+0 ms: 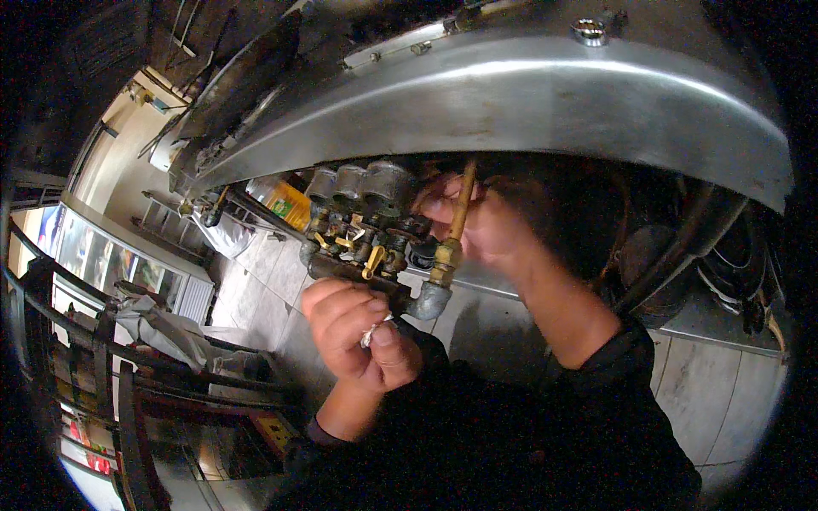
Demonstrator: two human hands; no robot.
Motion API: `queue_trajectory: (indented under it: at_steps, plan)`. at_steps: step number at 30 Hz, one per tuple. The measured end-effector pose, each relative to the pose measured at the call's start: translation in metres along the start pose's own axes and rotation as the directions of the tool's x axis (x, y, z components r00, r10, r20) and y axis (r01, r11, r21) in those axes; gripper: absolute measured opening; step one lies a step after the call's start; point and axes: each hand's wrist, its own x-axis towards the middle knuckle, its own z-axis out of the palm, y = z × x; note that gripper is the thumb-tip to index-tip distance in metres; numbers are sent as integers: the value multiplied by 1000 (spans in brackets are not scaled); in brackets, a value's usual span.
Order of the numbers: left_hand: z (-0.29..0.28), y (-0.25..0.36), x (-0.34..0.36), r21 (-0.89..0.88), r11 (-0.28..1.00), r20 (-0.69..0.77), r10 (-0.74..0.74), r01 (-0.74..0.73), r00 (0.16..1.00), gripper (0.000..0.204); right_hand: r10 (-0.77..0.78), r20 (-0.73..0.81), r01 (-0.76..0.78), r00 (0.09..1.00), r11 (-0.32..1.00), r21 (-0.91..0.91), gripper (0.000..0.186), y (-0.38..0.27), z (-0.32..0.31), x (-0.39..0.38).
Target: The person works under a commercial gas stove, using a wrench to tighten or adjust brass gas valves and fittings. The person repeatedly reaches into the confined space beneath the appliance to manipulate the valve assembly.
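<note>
A: The left hand, in the head view: is it holding anything?

B: Yes. Its fingers are curled in, and a small crumpled white scrap is pinched against the thumb. The hand is just below the row of valves; whether it also touches the metal there cannot be told.

A: And the right hand?

B: It reaches up beneath the curved steel panel, behind the brass-coloured tube. It is blurred and partly covered by the tube, so whether it grips something cannot be told.

A: Where does that tube run?

B: From under the panel's lower edge, tilted slightly, down into a brass fitting. The fitting meets a grey elbow at the right end of the valve row.

A: What else is close by?

B: Three grey metal cups stand side by side above the valves, close to the panel's edge. A shiny ring-shaped piece sits on top of the panel.

A: And farther off?

B: A yellow container shows to the left, behind the valves. Past it is a glass-front fridge. Pale floor tiles show at the lower right.
</note>
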Motion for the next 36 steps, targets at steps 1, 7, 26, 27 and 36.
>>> queue_trajectory:
  at_steps: [1,7,26,27,36]
  plan:
    - [0,0,0,4,1000,-1,2,-2,1000,15,60,-62,-67,996,990,-121,17,-4,4,-2]
    - [0,-1,-1,-10,1000,-25,-20,20,999,11,-71,-12,68,997,979,-192,21,-19,17,-6]
    - [-7,-2,0,-13,1000,25,-28,28,999,13,-51,-160,41,986,997,-62,25,-19,17,-8]
    - [-8,-2,0,-24,999,26,-25,26,999,14,-64,-151,58,986,997,-47,27,-17,14,-8]
    - [-6,-1,2,-51,999,1,-9,9,1000,18,-16,-125,11,992,999,-39,29,-21,8,-10]
